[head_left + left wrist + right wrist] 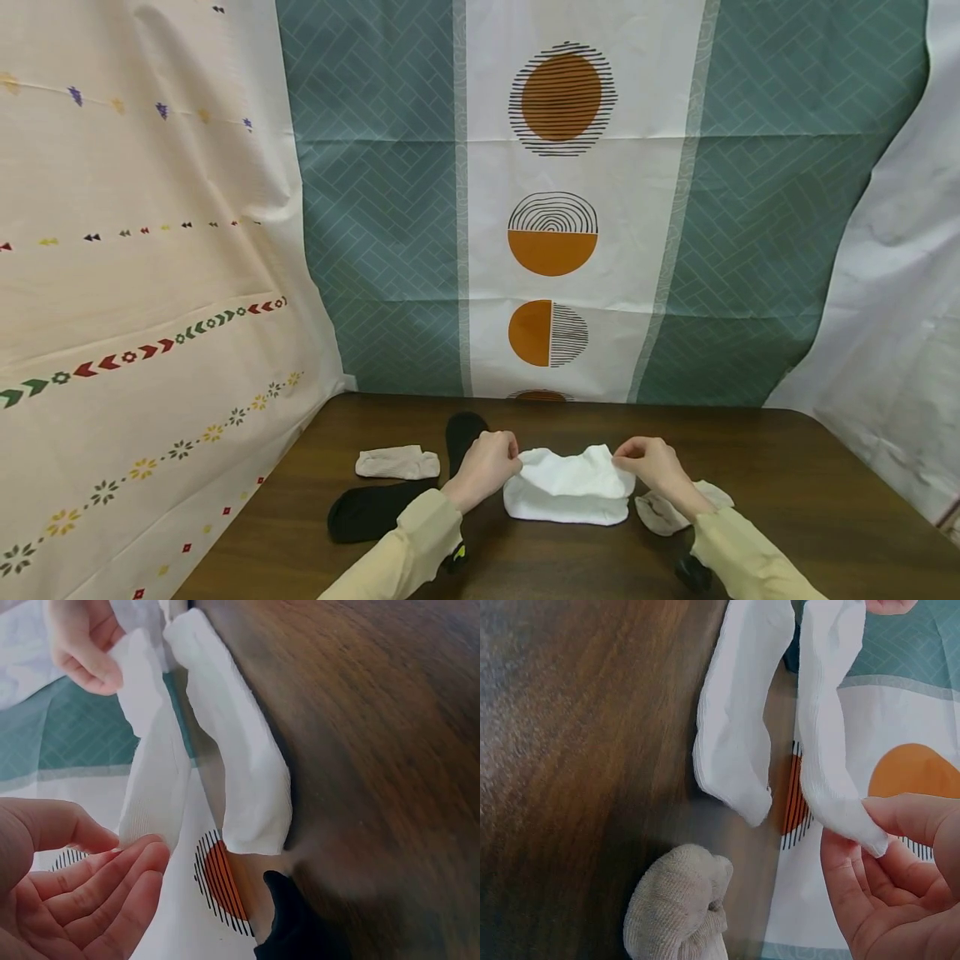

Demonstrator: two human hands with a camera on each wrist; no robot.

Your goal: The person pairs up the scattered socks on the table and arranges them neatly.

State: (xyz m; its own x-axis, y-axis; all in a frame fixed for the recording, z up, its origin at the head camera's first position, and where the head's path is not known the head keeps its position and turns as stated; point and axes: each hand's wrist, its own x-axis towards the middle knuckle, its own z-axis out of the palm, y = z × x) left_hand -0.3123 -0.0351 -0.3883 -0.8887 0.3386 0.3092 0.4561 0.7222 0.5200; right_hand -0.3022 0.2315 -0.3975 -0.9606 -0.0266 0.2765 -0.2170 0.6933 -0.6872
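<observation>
A white sock (566, 473) is stretched sideways between both hands, raised over a second white sock (566, 510) that lies on the table. My left hand (486, 468) pinches one end between thumb and fingers, as the left wrist view shows at the sock's ribbed edge (146, 821). The other end is pinched by my right hand (660, 468), with the tip poking out past the thumb in the right wrist view (877, 844). Below the right hand sits a bunched beige sock (676, 907), partly covered by the right wrist in the head view.
Left of the hands, a beige sock (397, 462) lies flat beside a black sock (375, 510). Another black sock (463, 433) extends behind my left hand. The brown wooden table (757, 467) ends at a patterned cloth (555, 350) hanging behind it.
</observation>
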